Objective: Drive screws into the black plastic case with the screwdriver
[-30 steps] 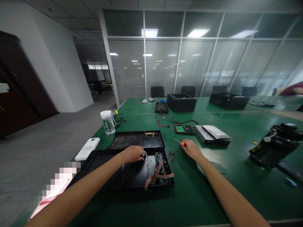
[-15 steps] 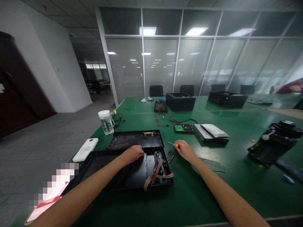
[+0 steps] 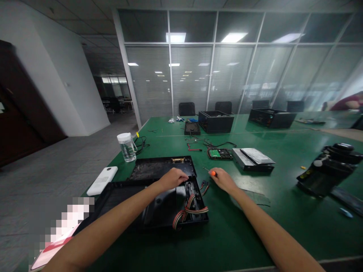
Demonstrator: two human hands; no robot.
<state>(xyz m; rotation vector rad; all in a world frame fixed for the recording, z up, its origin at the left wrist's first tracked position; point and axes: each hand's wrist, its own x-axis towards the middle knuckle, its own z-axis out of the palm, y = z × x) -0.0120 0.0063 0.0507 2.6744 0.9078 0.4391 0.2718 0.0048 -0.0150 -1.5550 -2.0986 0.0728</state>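
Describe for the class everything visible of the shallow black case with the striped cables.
The black case is a shallow, open-topped tray with raised rims and a partly glossy inside; whether metal or plastic, I cannot tell. It lies flat on the green table, with another black panel just beyond it. Striped cables lie looped over its right end. The left hand is at its far rim, apparently touching, and the left forearm hides part of it.

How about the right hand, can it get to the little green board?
Probably yes. The green board lies just beyond the right hand, and only bare table shows between them. But the hand holds an orange-handled screwdriver, which might have to be put down first.
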